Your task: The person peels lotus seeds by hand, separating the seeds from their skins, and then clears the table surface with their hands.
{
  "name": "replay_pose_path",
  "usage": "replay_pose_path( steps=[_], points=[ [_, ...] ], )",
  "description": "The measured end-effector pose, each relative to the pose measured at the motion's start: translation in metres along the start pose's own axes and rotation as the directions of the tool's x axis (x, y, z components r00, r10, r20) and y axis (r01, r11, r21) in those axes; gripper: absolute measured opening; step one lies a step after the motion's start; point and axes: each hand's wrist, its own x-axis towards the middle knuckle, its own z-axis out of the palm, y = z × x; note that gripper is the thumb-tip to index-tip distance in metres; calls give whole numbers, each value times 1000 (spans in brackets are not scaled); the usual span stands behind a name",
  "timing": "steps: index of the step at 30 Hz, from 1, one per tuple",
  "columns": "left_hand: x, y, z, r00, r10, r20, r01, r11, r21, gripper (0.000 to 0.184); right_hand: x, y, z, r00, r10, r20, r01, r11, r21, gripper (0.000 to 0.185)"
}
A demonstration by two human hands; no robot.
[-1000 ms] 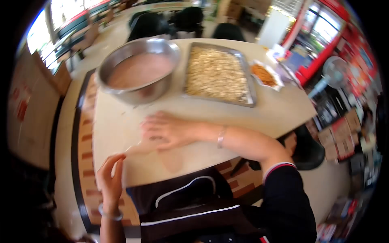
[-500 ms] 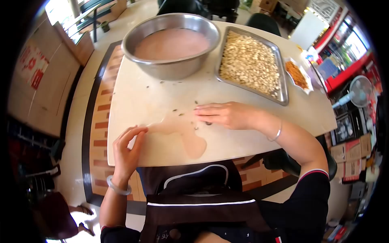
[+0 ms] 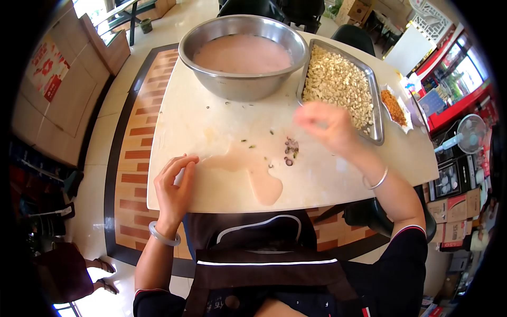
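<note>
My left hand [image 3: 174, 185] rests at the table's left front edge, thumb and fingers close together at the edge of a thin pinkish puddle [image 3: 264, 185]; anything between them is too small to tell. Blurred by motion, my right hand [image 3: 330, 129] hovers over the table by the near edge of a metal tray [image 3: 378, 113] of pale chopped pieces [image 3: 338, 76], its fingers curled. Below it on the tabletop lies a small pile of dark purple rings and green bits [image 3: 290, 150]. A large steel bowl [image 3: 237, 84] holds cloudy pink liquid [image 3: 244, 53].
A white dish of orange shreds [image 3: 395, 108] stands right of the tray on the pale table [image 3: 211, 127]. Dark chairs [image 3: 354, 38] stand behind and at the right. A fan [image 3: 470, 133] and boxes [image 3: 454, 211] are at far right. Another person's feet [image 3: 105, 274] show at lower left.
My right hand has lifted off the tabletop and moved right, from flat to curled, uncovering the small dark pile. My left hand stays at the table edge. The view has shifted.
</note>
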Motion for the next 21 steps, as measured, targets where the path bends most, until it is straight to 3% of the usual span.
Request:
replay_pose_path(
  steps=[1,3,5,6,7,8,10,11,14,17,19,21],
  points=[
    [0,0,1,1000,-3,-2,3,1000,-6,10,24,-13,-20,994,83,-74,-79,996,48,17],
    [-1,-2,0,1000,-2,-3,2,1000,-5,10,74,-31,-42,951,102,-293,-70,990,118,15],
    [-2,-1,1,1000,4,-6,-4,1000,2,9,123,-25,-53,898,-171,-406,207,977,45,16],
    [-1,0,2,1000,-3,-8,3,1000,3,9,142,-13,-46,985,-52,-166,52,999,-8,18],
    [-3,1,1,1000,-13,-14,13,1000,6,9,157,6,-31,993,92,78,-84,992,-97,21],
    [-4,2,1,1000,-23,-22,23,1000,13,9,163,21,-17,921,248,301,-188,959,-212,24],
    [-2,-1,-4,1000,4,-1,-4,999,48,12,163,32,4,993,-76,96,93,976,-195,29],
    [-4,-2,-3,1000,5,2,-5,998,57,14,163,36,9,971,-239,5,235,949,-210,31],
    [1,-8,-4,997,68,43,-68,998,10,26,140,4,0,982,-6,-189,-9,997,-78,27],
    [21,-16,-15,961,32,276,-87,978,191,43,73,-22,0,984,8,-177,2,998,55,29],
    [46,-35,-16,944,124,307,-227,918,326,48,14,-29,3,998,45,-48,-48,996,-70,42],
    [74,-51,-8,917,144,371,-298,866,401,51,-39,-40,2,958,217,189,-166,954,-251,61]
  ],
)
